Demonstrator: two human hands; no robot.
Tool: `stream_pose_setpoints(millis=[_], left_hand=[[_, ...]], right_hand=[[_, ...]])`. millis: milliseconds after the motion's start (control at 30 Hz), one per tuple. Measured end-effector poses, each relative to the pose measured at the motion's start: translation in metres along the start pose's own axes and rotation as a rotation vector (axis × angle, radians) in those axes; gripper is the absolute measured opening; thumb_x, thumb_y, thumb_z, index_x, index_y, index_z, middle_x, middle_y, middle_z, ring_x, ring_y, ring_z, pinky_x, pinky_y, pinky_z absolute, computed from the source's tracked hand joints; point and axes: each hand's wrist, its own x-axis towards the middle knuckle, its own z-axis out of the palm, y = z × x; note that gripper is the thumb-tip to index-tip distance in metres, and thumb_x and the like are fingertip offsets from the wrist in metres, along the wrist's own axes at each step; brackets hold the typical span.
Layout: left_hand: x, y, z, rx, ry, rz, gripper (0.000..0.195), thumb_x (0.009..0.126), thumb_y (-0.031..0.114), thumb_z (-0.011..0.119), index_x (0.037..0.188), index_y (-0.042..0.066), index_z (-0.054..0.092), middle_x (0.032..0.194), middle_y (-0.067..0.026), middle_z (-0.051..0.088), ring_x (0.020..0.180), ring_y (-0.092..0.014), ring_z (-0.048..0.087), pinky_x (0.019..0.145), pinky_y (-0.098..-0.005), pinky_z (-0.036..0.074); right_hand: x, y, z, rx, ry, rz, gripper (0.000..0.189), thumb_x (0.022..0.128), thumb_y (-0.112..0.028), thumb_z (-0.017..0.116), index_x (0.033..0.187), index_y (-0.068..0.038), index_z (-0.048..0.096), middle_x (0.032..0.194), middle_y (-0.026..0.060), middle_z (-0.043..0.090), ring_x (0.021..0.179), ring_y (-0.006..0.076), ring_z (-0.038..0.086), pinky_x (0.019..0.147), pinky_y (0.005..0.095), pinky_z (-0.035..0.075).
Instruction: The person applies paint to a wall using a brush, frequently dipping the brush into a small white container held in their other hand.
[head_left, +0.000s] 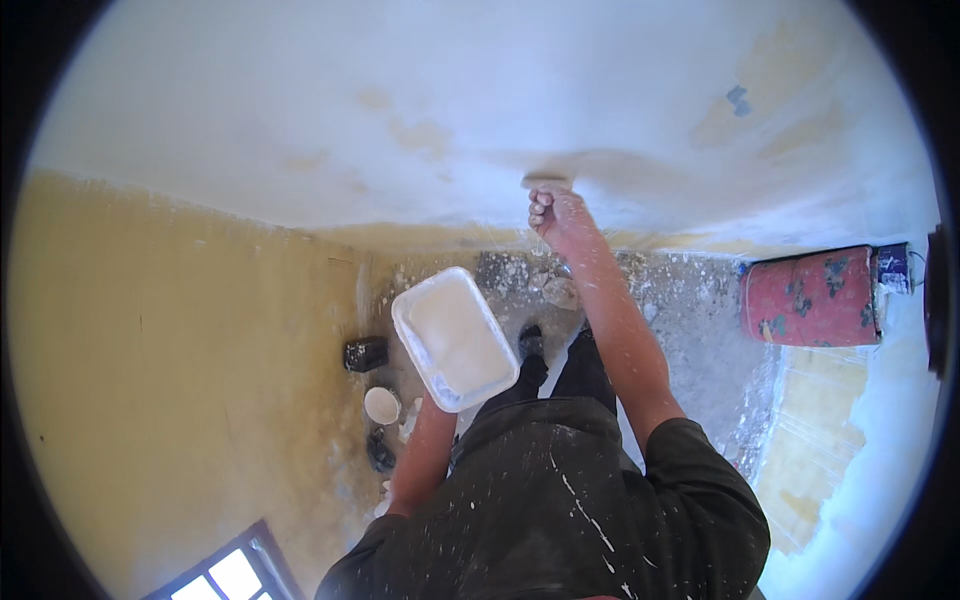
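Note:
My right hand (553, 214) is raised to the wall, its fingers closed around a flat, pale spreading tool (547, 181). The tool's broad edge is against the white-coated wall (480, 90), where a darker patch or shadow spreads to its right. Lower and to the left is a white rectangular plastic tray (455, 337), held up in the air with off-white paste in it. My left forearm (427, 450) runs beneath this tray and bears it; the left hand itself is hidden under it. White specks dot my right arm and dark shirt.
At left stands a yellow wall (187, 360). A black container (365, 354) and a pale-topped bucket (382, 406) are on the floor beside it. A red, stained box-like object (814, 298) stands at right near a dark bucket (895, 270). The floor (690, 322) is splattered white.

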Motion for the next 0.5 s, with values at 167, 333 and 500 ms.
stream_pose_setpoints(millis=[167,333,500], left_hand=[[0.001,0.002,0.003,-0.010,-0.017,0.026,0.067,0.090,0.051,0.050,0.143,0.013,0.033,0.138,-0.0123,0.045,0.119,-0.033,0.051,0.095,-0.0545,0.044],[0.000,0.004,0.002,-0.003,-0.030,0.030,0.067,0.090,0.051,0.050,0.143,0.013,0.033,0.138,-0.0125,0.045,0.119,-0.034,0.051,0.095,-0.0549,0.044],[-0.004,0.008,0.003,0.013,-0.033,0.002,0.067,0.090,0.050,0.050,0.143,0.013,0.033,0.138,-0.0126,0.045,0.119,-0.034,0.051,0.095,-0.0553,0.045]], right_hand=[[-0.158,-0.054,0.081,0.014,-0.269,-0.184,0.026,0.091,-0.015,0.055,0.110,0.003,0.054,0.080,0.0035,0.053,0.062,0.0091,0.046,0.055,0.0246,0.038],[-0.168,-0.056,0.079,-0.556,-0.257,-0.624,0.044,0.095,-0.025,0.053,0.127,0.003,0.045,0.078,0.0018,0.050,0.063,0.0079,0.045,0.056,0.0220,0.040],[-0.061,-0.036,0.014,-0.500,-0.211,-0.655,0.051,0.094,-0.039,0.054,0.130,-0.003,0.047,0.074,-0.0031,0.048,0.061,0.0053,0.044,0.053,0.0190,0.039]])
